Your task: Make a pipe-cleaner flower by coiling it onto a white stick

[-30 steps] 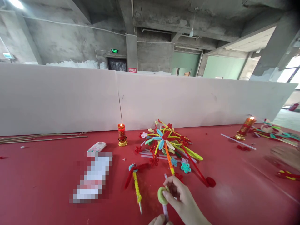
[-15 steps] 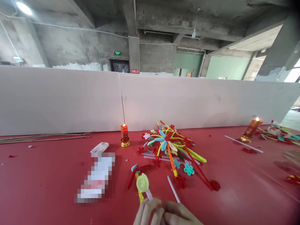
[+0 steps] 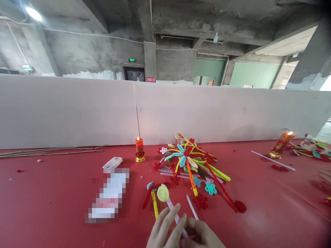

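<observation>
At the bottom middle, a pipe-cleaner flower [image 3: 163, 193] with a pale yellow coiled head on a lilac stem leans up to the left. My left hand [image 3: 167, 229] is around its stem, fingers bent and slightly apart. Lower on the stem, my right hand [image 3: 200, 234] has its fingers closed; a bit of red shows between the hands. Just left lies a red, yellow and blue pipe-cleaner piece [image 3: 154, 203]. A translucent straw-like stick [image 3: 192, 207] lies just beyond my right hand.
A pile of colourful pipe-cleaner flowers [image 3: 184, 155] lies beyond my hands on the red table [image 3: 59, 203]. Lit red candles stand at the left [image 3: 140, 150] and right [image 3: 281, 144]. A blurred packet [image 3: 111, 193] lies left. A white partition [image 3: 77, 113] runs behind. Another person's hand [image 3: 325, 175] shows at the right edge.
My left fingers have loosened and spread, showing more of the lilac stem. The yellow head has shifted slightly right and up. The whole view has shifted slightly.
</observation>
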A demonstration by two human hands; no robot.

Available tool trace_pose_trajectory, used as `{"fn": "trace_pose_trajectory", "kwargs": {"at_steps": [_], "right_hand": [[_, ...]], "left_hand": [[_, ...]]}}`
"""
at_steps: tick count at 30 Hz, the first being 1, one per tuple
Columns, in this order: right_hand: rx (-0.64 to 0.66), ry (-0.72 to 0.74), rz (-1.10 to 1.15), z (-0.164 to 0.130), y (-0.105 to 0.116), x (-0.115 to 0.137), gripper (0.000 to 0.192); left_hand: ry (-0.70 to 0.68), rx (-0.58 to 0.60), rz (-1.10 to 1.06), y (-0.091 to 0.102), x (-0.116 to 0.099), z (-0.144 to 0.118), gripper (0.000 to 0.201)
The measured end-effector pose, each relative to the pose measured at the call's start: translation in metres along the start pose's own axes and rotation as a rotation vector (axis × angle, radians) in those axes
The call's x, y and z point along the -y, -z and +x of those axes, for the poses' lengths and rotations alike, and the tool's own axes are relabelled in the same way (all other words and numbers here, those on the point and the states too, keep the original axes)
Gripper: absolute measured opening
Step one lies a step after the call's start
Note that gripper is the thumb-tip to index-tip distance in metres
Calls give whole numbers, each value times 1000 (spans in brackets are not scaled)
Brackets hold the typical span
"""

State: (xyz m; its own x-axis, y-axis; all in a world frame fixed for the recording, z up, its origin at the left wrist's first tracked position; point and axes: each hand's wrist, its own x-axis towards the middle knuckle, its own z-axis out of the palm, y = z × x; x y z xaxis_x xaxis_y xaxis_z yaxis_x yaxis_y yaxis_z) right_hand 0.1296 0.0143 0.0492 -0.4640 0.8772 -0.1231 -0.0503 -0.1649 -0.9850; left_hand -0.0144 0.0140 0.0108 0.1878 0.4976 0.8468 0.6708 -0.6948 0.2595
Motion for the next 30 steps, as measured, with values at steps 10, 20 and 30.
{"fn": "trace_pose_trajectory", "kwargs": {"at_steps": [10, 20, 30], "right_hand": [[-620, 513, -898, -2, 34, 11, 31], [-698, 535, -1358, 6, 45, 2, 44], [-679, 454, -1387, 8, 43, -5, 42]], "left_hand": [[1034, 8, -937, 21, 3, 42, 41], [639, 380, -304, 36, 71, 76, 26], [387, 744, -90, 36, 54, 70, 29]]}}
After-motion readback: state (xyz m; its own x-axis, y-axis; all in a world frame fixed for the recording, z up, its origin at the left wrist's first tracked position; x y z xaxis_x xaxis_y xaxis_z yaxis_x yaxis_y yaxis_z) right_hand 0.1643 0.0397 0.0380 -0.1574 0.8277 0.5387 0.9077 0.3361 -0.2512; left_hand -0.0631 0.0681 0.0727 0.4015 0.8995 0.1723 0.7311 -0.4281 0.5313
